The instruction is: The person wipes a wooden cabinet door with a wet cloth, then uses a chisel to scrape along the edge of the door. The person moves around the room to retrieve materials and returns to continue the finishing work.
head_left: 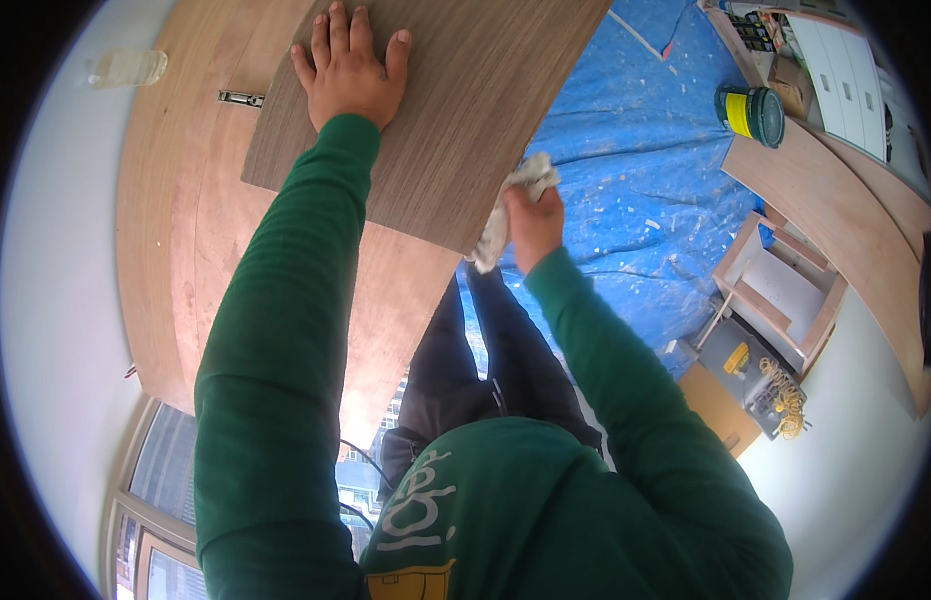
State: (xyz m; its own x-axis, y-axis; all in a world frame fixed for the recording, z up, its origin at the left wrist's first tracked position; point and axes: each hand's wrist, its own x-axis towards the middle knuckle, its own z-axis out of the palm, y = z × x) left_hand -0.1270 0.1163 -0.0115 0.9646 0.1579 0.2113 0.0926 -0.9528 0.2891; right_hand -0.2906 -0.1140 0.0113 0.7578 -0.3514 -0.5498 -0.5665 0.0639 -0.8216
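Note:
A brown wood-grain panel (pixel 455 110) lies on top of a paler plywood bench (pixel 405 265). My left hand (pixel 351 72) rests flat on the panel, fingers spread, near its left side. In my right hand (pixel 534 222) is a whitish cloth (pixel 493 220), bunched up and held against the panel's right edge close to the near corner. Part of the cloth sticks out above the fingers. A metal hinge (pixel 241 99) shows at the panel's left edge, on the plywood.
Blue sheeting (pixel 625 190), speckled with debris, covers the floor on the right. A dark bucket with a yellow label (pixel 750 116) stands there, beside a long curved wooden board (pixel 815 220) and a wooden frame (pixel 780 280). A clear bottle (pixel 130 68) is at the far left.

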